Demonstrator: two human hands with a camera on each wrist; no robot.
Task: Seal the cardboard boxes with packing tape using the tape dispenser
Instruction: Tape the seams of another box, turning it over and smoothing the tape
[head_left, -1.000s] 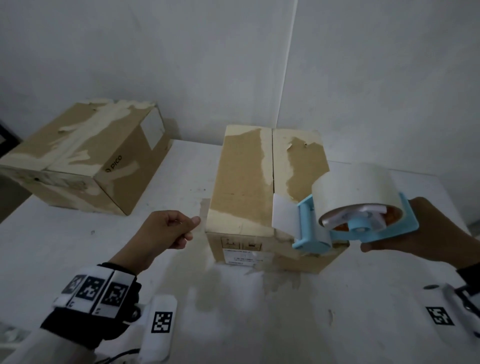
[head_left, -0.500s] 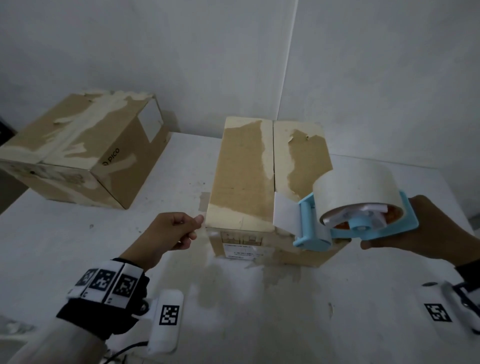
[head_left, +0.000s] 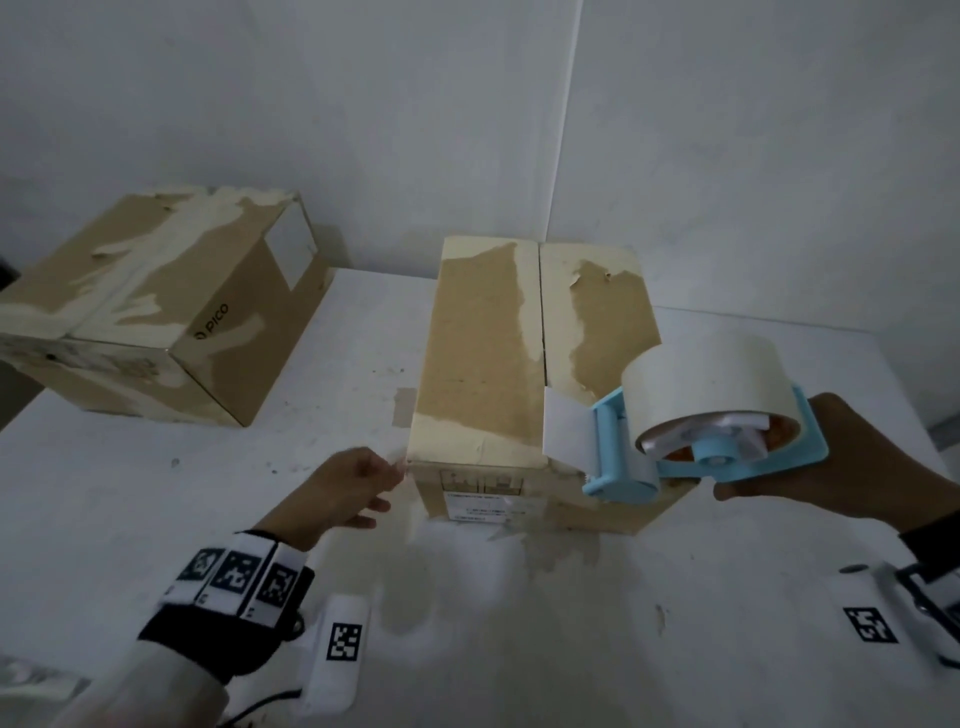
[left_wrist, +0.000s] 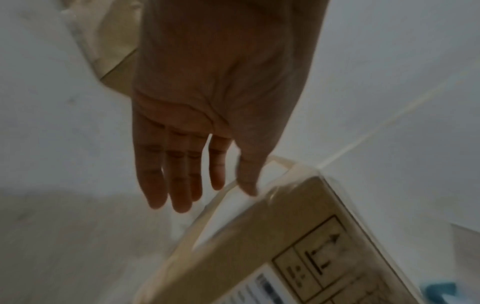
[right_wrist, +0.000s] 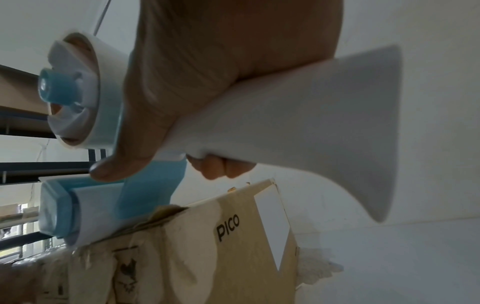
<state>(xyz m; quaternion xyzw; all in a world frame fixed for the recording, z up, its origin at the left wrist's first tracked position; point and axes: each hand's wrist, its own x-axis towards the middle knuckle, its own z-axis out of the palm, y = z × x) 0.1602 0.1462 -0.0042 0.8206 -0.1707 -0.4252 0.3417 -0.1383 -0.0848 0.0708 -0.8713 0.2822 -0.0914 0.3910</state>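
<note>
A closed cardboard box (head_left: 488, 364) with an untaped centre seam stands mid-table. My right hand (head_left: 753, 483) grips the white handle (right_wrist: 298, 127) of a blue tape dispenser (head_left: 623, 467) that carries a wide white roll (head_left: 711, 384). The dispenser hovers over the box's near right corner, and a loose flap of tape (head_left: 563, 436) hangs from it by the near end of the seam. My left hand (head_left: 387, 491) is at the box's near left corner with straight fingers (left_wrist: 179, 185). Its thumb (left_wrist: 246, 181) touches the box's edge (left_wrist: 285, 205).
A second, larger cardboard box (head_left: 156, 301) marked PICO, patched with old tape, stands at the back left of the white table (head_left: 519, 649). White walls meet in a corner close behind both boxes. A scrap of tape (head_left: 402, 415) lies left of the middle box.
My left hand has uncurled its fingers and come forward to the box's near left corner. The dispenser in my right hand has stayed at the near right corner.
</note>
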